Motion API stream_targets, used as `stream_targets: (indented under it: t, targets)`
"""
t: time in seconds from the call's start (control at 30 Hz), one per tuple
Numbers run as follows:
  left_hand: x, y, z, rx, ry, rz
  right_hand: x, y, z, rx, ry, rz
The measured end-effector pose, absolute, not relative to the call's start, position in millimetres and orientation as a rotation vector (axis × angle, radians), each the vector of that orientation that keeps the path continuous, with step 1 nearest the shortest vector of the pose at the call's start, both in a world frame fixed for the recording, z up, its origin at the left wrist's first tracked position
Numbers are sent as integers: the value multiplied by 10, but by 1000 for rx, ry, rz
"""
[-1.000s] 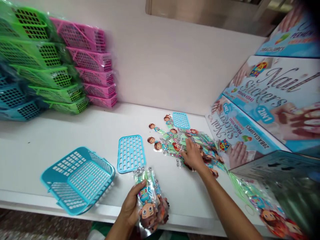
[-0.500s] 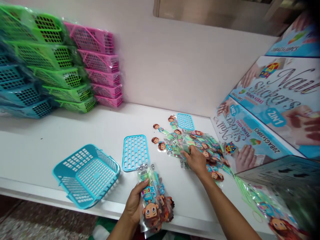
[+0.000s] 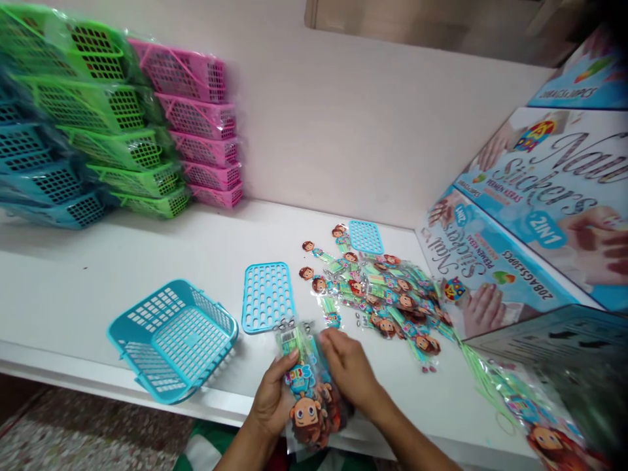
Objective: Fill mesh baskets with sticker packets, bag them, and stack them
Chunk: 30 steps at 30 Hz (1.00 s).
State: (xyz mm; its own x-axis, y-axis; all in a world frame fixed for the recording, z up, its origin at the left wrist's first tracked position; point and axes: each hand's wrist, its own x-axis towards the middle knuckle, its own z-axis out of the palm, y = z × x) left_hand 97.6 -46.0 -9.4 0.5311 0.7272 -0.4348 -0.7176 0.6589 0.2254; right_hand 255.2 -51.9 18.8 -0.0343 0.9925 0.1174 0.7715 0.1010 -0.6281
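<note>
My left hand [image 3: 275, 396] grips a bundle of clear stick packets [image 3: 307, 418], each with a cartoon head printed at the lower end and green sticks inside. Thumb on top, it holds them over the table's front edge. Against the bundle's right side is my right hand [image 3: 350, 369], its fingers closed on a packet edge that they mostly hide. Beyond it lies a loose pile of the same packets [image 3: 392, 294]. A flat blue perforated panel [image 3: 267, 297] rests just past the bundle. To the left, an open blue plastic basket [image 3: 171, 340] sits near the front edge.
Wrapped green baskets [image 3: 112, 140], pink baskets [image 3: 196, 124] and blue baskets [image 3: 39, 176] are stacked at the back left. Another blue panel [image 3: 366, 237] lies behind the pile. Nail-sticker boxes [image 3: 540, 190] line the right side, with a bagged packet [image 3: 549, 418] in front.
My right hand has come back from the pile, toward me and to the left, to the bundle. My left hand still holds the bundle, in nearly the same place.
</note>
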Motion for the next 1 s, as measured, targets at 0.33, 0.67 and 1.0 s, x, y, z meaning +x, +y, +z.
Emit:
stream_targets:
  t: [0.33, 0.67, 1.0]
  targets:
    - [768, -426, -147, -31, 670, 808, 2779, 72, -206, -2263, -1670, 358]
    - [832, -419, -195, -49, 550, 852, 2511, -377, -17, -1660, -1718, 995]
    - [782, -399, -272, -95, 667, 800, 3186, 687, 81, -2150, -1998, 133]
